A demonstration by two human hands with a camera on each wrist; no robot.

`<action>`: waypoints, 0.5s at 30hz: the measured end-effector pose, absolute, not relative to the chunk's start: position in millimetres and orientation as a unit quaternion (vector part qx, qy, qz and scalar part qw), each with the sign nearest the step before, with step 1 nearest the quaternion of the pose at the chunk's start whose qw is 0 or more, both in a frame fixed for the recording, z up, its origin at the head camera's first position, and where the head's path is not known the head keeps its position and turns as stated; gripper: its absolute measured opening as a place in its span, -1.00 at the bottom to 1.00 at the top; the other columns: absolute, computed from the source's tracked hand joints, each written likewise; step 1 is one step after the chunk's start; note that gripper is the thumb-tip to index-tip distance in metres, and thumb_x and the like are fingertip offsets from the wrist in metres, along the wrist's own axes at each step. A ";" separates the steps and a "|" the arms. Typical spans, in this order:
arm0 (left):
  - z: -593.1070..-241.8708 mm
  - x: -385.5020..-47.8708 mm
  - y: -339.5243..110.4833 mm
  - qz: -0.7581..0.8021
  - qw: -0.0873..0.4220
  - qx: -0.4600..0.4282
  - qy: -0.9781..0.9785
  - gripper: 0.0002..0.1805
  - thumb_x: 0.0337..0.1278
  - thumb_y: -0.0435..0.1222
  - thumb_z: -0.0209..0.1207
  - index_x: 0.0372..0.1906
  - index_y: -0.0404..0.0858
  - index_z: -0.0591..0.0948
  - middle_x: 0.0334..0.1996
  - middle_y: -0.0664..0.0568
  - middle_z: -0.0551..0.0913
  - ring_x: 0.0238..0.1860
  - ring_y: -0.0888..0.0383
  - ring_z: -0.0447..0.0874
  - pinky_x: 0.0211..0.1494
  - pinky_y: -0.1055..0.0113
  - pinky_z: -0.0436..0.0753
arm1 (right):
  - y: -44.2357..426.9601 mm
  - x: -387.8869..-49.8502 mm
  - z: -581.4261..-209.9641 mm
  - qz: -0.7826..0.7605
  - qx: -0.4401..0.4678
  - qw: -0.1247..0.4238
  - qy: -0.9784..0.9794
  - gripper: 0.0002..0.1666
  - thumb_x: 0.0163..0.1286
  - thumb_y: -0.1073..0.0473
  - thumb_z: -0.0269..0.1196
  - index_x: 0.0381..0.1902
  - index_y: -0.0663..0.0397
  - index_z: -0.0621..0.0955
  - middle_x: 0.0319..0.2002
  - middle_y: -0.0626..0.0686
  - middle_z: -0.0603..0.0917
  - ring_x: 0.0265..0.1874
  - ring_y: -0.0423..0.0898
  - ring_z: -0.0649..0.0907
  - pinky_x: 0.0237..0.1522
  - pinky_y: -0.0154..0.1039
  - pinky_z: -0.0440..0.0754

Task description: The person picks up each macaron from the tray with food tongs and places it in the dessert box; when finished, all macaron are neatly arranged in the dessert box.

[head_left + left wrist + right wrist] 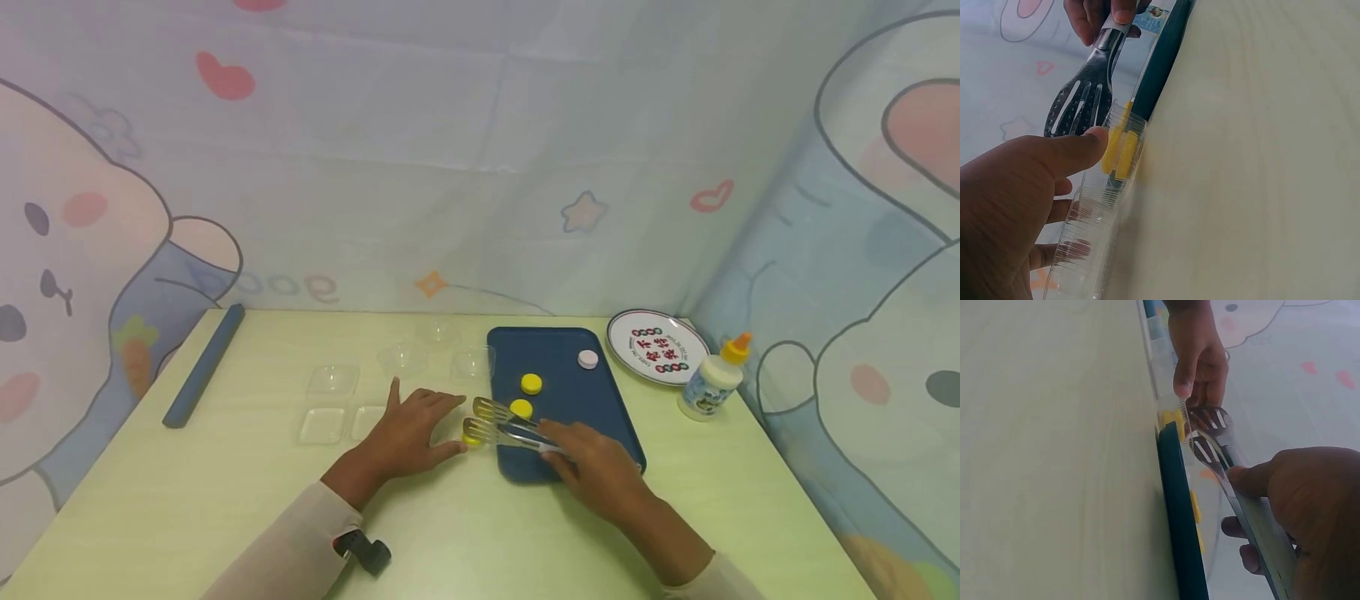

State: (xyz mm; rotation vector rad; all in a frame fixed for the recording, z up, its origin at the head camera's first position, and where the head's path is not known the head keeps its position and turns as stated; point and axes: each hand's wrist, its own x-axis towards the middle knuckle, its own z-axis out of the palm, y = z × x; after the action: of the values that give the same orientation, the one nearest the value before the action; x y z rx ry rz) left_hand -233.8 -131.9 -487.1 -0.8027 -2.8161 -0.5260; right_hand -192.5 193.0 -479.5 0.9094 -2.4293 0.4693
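A right hand (600, 475) grips tongs (1254, 528), ends parted, beside a left hand (412, 429), its thumb and fingers spread around a clear box (1102, 215) holding a yellow disc (1125, 155); more discs (531, 384) dot the blue tray (566, 343).

The tongs (519, 439) are silver, some discs (531, 384) yellow, one disc (588, 359) pale pink. The tray (581, 408) is navy, the plate (624, 337) white with red characters (652, 356).

Discs (532, 384) lie on the tray (588, 417), containers (322, 425) left of it, the plate (637, 321) right.
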 end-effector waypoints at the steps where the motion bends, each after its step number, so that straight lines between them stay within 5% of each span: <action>1: -487.2 -233.9 -132.1 -0.176 0.084 -0.269 -0.943 -0.25 0.32 0.11 0.45 0.52 -0.06 0.58 0.41 0.03 0.71 0.44 -0.07 0.64 0.56 -0.73 0.04 | 193.1 -192.3 -479.5 0.173 0.333 0.251 -0.892 -0.46 0.29 0.19 0.61 0.23 0.03 0.76 -0.15 0.05 0.86 -0.28 -0.07 0.83 -0.35 -0.15 0.77; 15: -480.5 -232.1 -143.1 -0.166 0.101 -0.276 -0.941 -0.16 0.28 0.22 0.43 0.54 -0.07 0.55 0.45 0.00 0.65 0.50 -0.14 0.57 0.55 -0.76 -0.01 | 214.5 -195.2 -476.9 0.169 0.289 0.277 -0.901 -0.46 0.27 0.24 0.62 0.22 0.05 0.76 -0.13 0.08 0.87 -0.25 -0.04 0.83 -0.35 -0.08 0.77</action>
State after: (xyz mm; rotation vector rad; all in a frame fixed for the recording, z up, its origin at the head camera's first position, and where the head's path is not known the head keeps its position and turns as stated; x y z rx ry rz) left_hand -232.1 -143.1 -480.5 -0.8152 -2.7818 -0.4896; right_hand -195.2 214.5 -476.9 0.7760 -2.4177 0.4538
